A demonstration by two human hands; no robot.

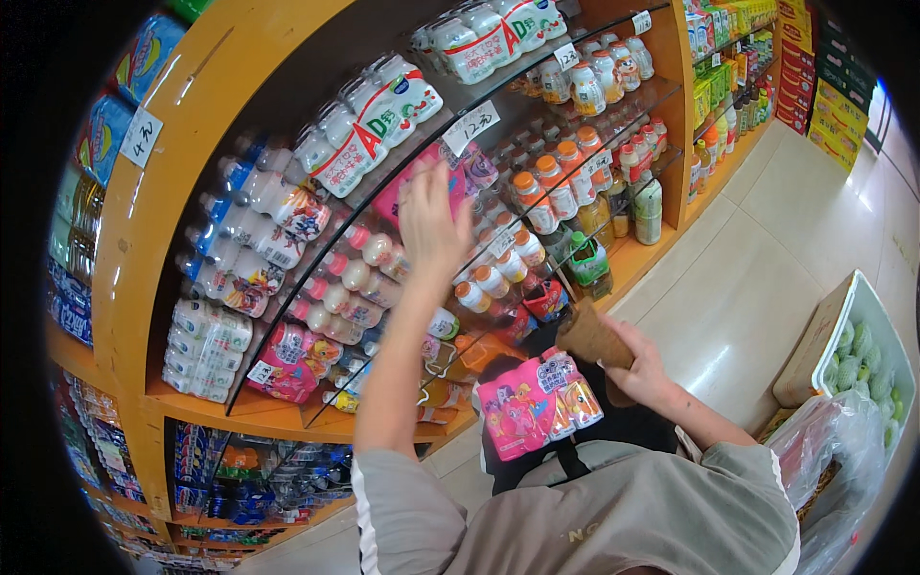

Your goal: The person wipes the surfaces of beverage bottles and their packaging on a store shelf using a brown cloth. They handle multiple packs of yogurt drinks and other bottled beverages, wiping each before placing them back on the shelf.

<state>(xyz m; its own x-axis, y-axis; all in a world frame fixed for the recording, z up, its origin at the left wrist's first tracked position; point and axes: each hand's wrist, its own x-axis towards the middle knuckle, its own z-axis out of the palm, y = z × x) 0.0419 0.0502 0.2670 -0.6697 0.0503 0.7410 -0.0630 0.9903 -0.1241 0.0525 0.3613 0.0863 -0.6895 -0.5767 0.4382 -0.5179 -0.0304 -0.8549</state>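
Observation:
My left hand (433, 219) is raised to the shelf, over a pink multipack of bottled drinks (392, 195) behind a price card. It covers part of that pack, and blur hides whether the fingers grip it. A folded brown cloth (595, 336) is held in my right hand (640, 363), to the right of my lap. Close below the cloth, a second pink multipack with cartoon ponies (539, 402) rests tilted on my lap.
Wooden shelving (118, 237) with glass shelves holds white milk-drink packs (370, 129), pink-capped bottles (338, 295) and orange-capped bottles (550, 183). A white foam box (819, 338) of net-wrapped green fruit stands on the tiled floor (755, 237) at right, beside a clear plastic bag (826, 460).

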